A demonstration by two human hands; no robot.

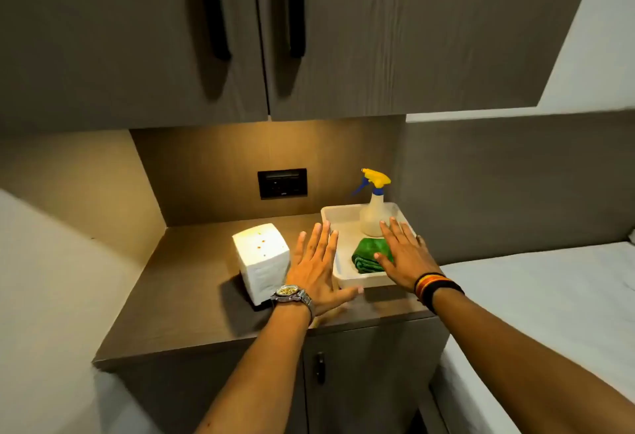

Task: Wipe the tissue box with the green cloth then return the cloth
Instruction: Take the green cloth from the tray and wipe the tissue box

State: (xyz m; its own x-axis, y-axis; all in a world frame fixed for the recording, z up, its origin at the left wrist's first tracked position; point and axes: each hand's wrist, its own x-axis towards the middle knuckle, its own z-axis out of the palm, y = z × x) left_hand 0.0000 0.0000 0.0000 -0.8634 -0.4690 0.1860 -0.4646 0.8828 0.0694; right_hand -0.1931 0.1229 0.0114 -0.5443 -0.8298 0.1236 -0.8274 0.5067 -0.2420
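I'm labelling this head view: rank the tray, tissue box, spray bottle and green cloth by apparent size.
1. Tray
2. Tissue box
3. Spray bottle
4. Green cloth, partly hidden by the right hand, so unsure against the bottle.

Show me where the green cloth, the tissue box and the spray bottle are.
green cloth (367,254): head view, its folded top.
tissue box (260,247): head view, its lit top face.
spray bottle (371,217): head view, its pale body.

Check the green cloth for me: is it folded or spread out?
Folded. The green cloth lies bunched in layers inside the white tray, beside the spray bottle, partly hidden by the right hand.
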